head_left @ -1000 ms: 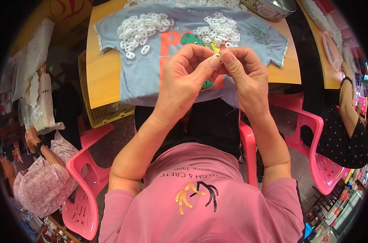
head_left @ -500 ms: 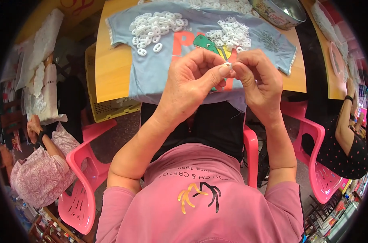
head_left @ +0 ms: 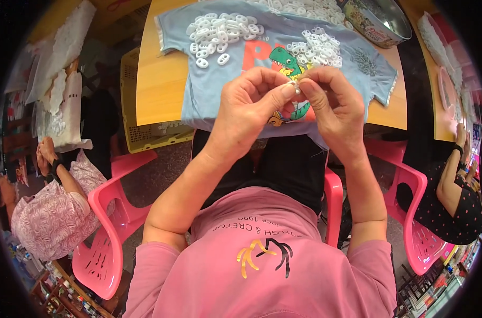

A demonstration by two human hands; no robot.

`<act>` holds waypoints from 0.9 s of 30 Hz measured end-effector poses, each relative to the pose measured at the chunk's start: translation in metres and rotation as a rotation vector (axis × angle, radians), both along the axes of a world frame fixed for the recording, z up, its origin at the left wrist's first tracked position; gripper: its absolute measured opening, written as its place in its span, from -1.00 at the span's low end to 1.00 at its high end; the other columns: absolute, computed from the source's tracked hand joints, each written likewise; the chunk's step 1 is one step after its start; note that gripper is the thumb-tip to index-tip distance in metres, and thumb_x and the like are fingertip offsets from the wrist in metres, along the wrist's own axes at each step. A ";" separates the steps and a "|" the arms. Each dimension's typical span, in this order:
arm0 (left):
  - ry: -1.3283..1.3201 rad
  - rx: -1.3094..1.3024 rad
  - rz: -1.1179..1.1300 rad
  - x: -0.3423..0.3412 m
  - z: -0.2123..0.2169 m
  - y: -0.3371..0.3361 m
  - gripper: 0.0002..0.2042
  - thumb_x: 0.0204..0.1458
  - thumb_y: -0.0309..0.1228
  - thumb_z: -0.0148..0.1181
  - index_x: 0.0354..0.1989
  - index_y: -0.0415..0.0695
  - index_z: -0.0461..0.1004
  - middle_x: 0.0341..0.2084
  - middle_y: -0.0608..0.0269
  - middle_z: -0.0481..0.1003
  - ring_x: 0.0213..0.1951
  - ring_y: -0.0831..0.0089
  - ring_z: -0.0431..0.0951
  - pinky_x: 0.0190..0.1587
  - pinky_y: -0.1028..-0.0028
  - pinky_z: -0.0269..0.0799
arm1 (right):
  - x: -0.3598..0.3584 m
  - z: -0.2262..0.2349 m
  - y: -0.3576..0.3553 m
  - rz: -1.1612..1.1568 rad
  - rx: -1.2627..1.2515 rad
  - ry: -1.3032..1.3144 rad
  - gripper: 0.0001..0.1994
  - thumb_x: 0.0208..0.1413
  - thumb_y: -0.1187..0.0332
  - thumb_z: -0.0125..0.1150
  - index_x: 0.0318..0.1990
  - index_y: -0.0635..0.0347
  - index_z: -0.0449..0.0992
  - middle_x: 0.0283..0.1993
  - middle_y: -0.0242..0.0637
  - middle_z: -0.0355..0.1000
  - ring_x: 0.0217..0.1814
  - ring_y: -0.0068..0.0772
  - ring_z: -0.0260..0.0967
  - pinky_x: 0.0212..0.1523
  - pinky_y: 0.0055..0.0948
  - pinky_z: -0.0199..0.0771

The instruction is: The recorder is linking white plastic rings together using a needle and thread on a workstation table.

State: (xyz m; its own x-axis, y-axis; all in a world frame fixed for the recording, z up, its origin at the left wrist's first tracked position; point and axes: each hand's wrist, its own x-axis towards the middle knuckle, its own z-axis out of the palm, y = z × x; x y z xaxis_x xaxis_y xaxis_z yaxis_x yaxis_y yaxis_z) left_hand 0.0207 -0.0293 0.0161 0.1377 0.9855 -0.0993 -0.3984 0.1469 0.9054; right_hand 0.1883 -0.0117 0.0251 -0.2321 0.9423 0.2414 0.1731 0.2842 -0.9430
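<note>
Both hands meet above the near edge of a blue T-shirt (head_left: 204, 100) spread on the table. My left hand (head_left: 251, 100) is closed, pinching a small white plastic piece (head_left: 296, 88) between thumb and fingers. My right hand (head_left: 333, 103) is closed in a pinch against the same spot; its fingertips hide what they grip. Beyond my left hand lies a pile of white oval pieces with two holes (head_left: 219, 34). A second pile of white two-holed pieces (head_left: 320, 47) sits behind my right hand. Small grey metal bits (head_left: 364, 61) are heaped on the shirt's right side.
More white pieces (head_left: 304, 8) cover the far side of the wooden table (head_left: 158, 100). A metal tin (head_left: 378, 24) stands at far right. A yellow crate (head_left: 145, 139) is under the left edge. Pink chairs (head_left: 105, 238) and people (head_left: 52, 217) flank me.
My view has shifted, so the table and piles appear farther right and slightly lower. Both hands remain pinched together, with the fingertips slightly turned.
</note>
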 end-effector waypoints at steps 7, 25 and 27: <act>0.011 -0.057 -0.071 -0.019 0.004 -0.003 -0.82 0.10 -0.43 0.24 -0.25 -0.29 0.45 -0.45 0.24 0.52 -0.43 0.56 0.51 -0.36 0.57 0.44 | 0.008 0.014 0.028 0.259 0.591 -0.452 -0.89 0.11 0.51 0.20 -0.23 0.29 0.44 -0.35 -0.16 0.42 -0.38 -0.20 0.42 -0.38 -0.39 0.40; 0.099 0.033 -0.011 -0.032 0.012 -0.020 -0.87 0.12 -0.48 0.21 -0.23 -0.26 0.47 -0.42 0.29 0.53 -0.39 0.62 0.51 -0.30 0.62 0.45 | -0.026 0.009 0.012 0.194 0.609 -0.420 -0.87 0.17 0.50 0.13 -0.40 0.34 0.37 -0.49 -0.19 0.31 -0.52 -0.17 0.27 -0.52 -0.34 0.25; 0.101 0.042 0.020 -0.034 0.011 -0.022 -0.87 0.12 -0.47 0.21 -0.22 -0.26 0.48 -0.41 0.30 0.54 -0.39 0.64 0.51 -0.30 0.62 0.45 | -0.031 0.005 0.009 0.181 0.603 -0.413 -0.87 0.17 0.50 0.13 -0.40 0.34 0.37 -0.50 -0.19 0.31 -0.52 -0.17 0.26 -0.52 -0.34 0.25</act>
State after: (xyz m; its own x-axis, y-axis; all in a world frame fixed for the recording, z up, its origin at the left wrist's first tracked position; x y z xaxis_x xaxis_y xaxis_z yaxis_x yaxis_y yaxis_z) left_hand -0.0133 -0.0518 0.0270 0.1097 0.9914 -0.0707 -0.3072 0.1015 0.9462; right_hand 0.1573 -0.0023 0.0303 -0.5546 0.6129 0.5628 0.3806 0.7883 -0.4834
